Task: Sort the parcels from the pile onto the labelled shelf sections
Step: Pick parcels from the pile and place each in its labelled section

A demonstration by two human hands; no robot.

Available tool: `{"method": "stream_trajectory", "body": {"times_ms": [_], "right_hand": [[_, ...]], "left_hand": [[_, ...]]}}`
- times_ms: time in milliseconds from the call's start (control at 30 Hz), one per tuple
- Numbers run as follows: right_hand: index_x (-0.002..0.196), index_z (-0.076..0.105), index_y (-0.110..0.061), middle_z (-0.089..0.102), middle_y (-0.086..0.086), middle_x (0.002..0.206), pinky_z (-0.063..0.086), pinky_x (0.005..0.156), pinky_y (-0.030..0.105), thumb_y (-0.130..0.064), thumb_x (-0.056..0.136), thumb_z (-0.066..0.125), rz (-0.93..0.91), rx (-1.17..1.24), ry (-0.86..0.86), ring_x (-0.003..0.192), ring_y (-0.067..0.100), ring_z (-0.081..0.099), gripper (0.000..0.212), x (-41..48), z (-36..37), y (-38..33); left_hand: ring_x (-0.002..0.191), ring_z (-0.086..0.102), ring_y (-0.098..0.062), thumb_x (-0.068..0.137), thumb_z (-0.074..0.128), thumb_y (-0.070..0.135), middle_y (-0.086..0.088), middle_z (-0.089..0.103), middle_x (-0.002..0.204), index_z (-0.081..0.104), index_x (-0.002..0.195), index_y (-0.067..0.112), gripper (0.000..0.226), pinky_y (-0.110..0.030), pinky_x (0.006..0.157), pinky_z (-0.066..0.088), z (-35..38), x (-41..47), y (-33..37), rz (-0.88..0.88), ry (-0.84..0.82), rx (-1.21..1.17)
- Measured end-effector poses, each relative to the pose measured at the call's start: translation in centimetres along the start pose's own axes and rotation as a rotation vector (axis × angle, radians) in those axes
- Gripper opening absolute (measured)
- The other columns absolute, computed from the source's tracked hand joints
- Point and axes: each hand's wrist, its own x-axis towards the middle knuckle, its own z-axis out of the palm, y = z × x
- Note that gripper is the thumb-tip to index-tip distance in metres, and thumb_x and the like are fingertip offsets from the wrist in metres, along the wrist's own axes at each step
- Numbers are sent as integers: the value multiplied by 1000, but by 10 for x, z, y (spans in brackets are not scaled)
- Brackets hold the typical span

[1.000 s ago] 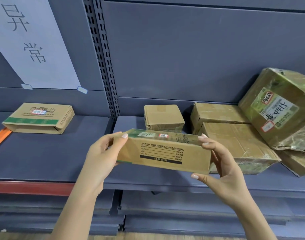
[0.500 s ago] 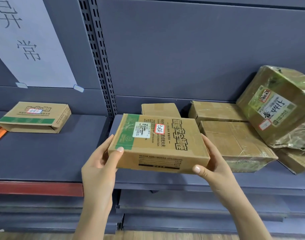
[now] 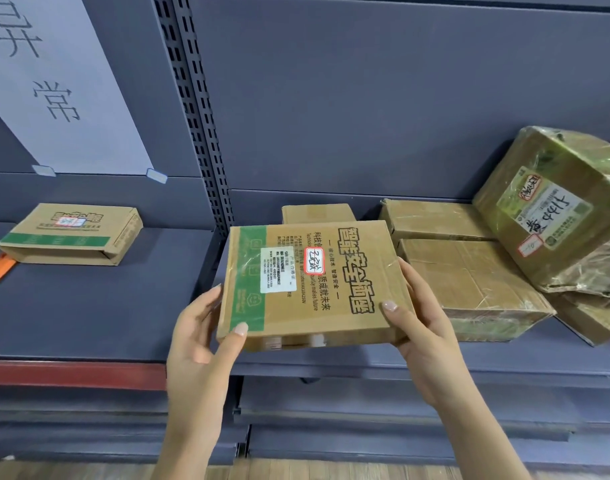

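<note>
The flat cardboard parcel (image 3: 331, 306) is held label-up before the shelf (image 3: 89, 317): the left hand (image 3: 199, 344) grips its near left corner, the right hand (image 3: 425, 337) clasps its right edge. The pile (image 3: 470, 282) lies just right of the right hand; 1 similar box (image 3: 71, 233) lies well left of the left hand.
</note>
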Motion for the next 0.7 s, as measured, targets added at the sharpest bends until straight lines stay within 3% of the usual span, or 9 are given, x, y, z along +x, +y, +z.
{"method": "stream_trajectory", "body": {"times_ms": [67, 167, 267, 367, 600, 700], "right_hand": [[138, 49, -33, 65, -6, 131, 57, 83, 28, -19, 78, 63, -14, -1, -9, 117, 18, 64, 63, 4, -5, -3], [137, 51, -33, 66, -2, 129, 55, 72, 23, -15, 79, 60, -46, -66, -84, 106, 17, 65, 62, 10, -15, -13], [137, 55, -35, 66, -4, 130, 53, 85, 25, -13, 81, 61, -82, -145, -198, 116, 18, 63, 60, 15, -25, -26], [132, 58, -39, 64, -2, 131, 52, 91, 27, -12, 82, 61, -103, -204, -300, 119, 21, 62, 58, 21, -29, -38], [128, 62, -40, 66, -5, 127, 51, 91, 25, -16, 80, 69, -132, -261, -413, 116, 16, 62, 54, 35, -26, -57], [128, 64, -35, 69, -6, 120, 51, 87, 23, -5, 82, 60, -129, -268, -407, 108, 13, 65, 54, 39, -25, -62]], "left_hand": [[125, 53, -4, 72, 80, 22, 16, 60, 131, 57, 121, 38, 57, -51, 109, 39, -5, 4, 5, -25, -32, 41], [125, 52, 0, 55, 74, 51, 21, 56, 134, 52, 119, 50, 68, -43, 109, 40, -13, 19, 18, -24, -88, 108], [121, 52, 7, 65, 83, 51, 29, 53, 133, 50, 121, 52, 65, -29, 104, 41, -19, 36, 32, -29, -210, 217], [109, 56, 15, 73, 68, 33, 26, 59, 125, 58, 123, 40, 51, -10, 80, 47, -20, 45, 43, -53, -344, 272], [97, 67, -6, 70, 67, 33, 13, 73, 105, 72, 103, 41, 34, -20, 71, 52, -21, 42, 39, -171, -483, 301], [95, 70, -9, 55, 85, 57, 10, 74, 103, 74, 100, 39, 49, -20, 68, 55, -21, 40, 38, -184, -478, 240]]}}
